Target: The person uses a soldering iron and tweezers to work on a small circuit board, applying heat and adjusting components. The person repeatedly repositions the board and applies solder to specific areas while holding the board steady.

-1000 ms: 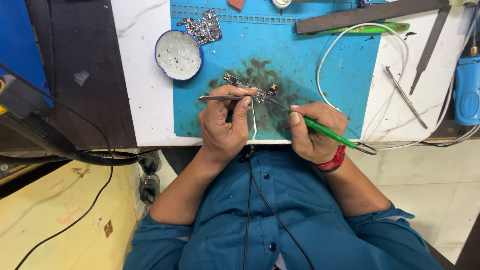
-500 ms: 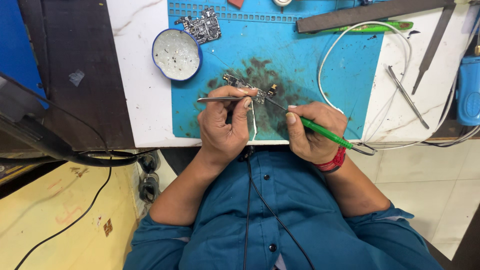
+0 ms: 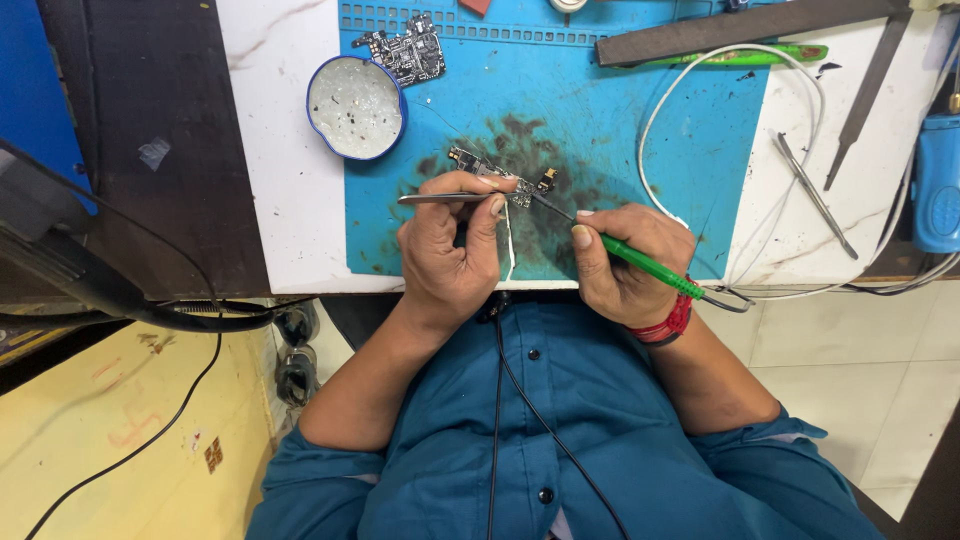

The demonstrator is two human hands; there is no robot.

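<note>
A small dark circuit board (image 3: 497, 176) lies on a stained blue work mat (image 3: 620, 130). My left hand (image 3: 450, 250) grips metal tweezers (image 3: 430, 199) that lie level, their tips at the board. A green-handled soldering iron (image 3: 640, 262) is pinched in my right hand (image 3: 625, 260), its dark tip angled up-left onto the board. A thin white strand (image 3: 509, 245) hangs down between my hands. A red band is on my right wrist.
A round blue tin (image 3: 356, 107) of pale paste and a second circuit board (image 3: 408, 50) sit at the mat's upper left. A white cable loop (image 3: 800, 130), spare tweezers (image 3: 815, 195), a flat file (image 3: 865, 90) and a blue device (image 3: 938, 180) lie right. Black cables hang left.
Both hands hold nearly the same pose over the board. The view has shifted only slightly.
</note>
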